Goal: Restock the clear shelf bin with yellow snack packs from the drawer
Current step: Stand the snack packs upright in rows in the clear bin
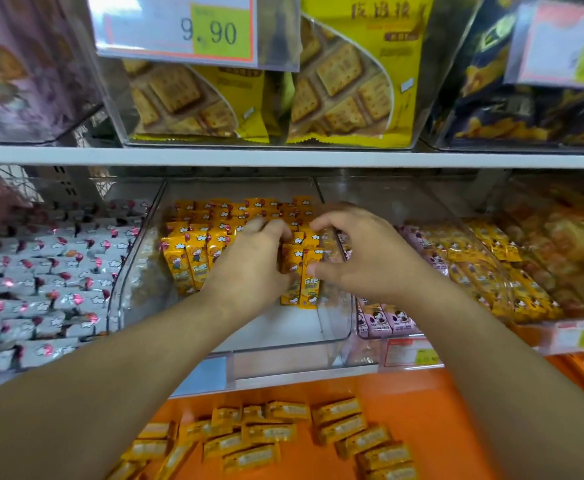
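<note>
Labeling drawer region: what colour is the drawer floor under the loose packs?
Orange, plain. The drawer shows clearly in the head view, packs scattered on it.

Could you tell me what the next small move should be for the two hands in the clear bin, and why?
Probably press the small bundle of yellow snack packs back against the standing rows, then let go. The left hand and right hand hold it upright between them in the clear bin, its front floor is bare, and more packs lie in the orange drawer below.
</note>
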A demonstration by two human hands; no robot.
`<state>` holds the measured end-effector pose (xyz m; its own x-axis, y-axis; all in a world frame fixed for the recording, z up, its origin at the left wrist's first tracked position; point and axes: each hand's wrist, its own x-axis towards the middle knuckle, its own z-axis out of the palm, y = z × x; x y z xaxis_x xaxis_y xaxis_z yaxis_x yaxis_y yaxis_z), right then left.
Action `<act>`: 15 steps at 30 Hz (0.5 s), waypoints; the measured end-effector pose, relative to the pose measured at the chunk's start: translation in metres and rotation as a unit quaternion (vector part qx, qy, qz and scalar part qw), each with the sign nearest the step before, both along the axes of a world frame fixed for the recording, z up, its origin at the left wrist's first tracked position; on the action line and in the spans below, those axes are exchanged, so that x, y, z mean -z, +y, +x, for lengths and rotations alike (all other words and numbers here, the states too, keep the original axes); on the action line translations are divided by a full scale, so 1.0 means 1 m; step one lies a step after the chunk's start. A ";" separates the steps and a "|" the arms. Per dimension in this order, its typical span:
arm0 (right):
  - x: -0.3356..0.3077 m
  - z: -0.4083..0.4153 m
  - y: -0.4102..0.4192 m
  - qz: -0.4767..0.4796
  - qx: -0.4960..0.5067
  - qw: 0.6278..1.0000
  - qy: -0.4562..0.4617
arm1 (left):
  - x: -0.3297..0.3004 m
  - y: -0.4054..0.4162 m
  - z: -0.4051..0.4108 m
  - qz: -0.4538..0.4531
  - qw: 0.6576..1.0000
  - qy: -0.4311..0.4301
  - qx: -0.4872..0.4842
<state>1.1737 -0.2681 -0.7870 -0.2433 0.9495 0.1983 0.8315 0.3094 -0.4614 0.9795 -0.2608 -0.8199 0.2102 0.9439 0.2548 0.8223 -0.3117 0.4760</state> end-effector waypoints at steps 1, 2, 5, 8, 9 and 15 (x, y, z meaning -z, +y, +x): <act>0.001 0.003 -0.003 0.004 -0.014 1.000 -0.001 | -0.001 -0.002 -0.002 0.003 1.000 0.001 -0.004; 0.001 0.008 -0.005 0.002 -0.025 1.000 0.000 | -0.002 -0.005 -0.004 0.009 1.000 0.002 -0.008; -0.007 0.017 -0.015 -0.009 -0.043 0.999 0.005 | -0.006 -0.022 -0.016 0.018 1.000 -0.013 -0.003; -0.020 0.021 -0.031 0.012 -0.045 0.999 0.015 | -0.011 -0.055 -0.028 0.011 0.999 -0.046 0.016; -0.025 0.020 -0.039 0.025 -0.052 0.998 0.016 | -0.012 -0.069 -0.032 0.012 0.998 -0.061 0.023; -0.015 -0.005 -0.123 -0.029 -0.098 0.989 0.102 | 0.005 -0.170 -0.050 -0.009 0.987 -0.148 0.059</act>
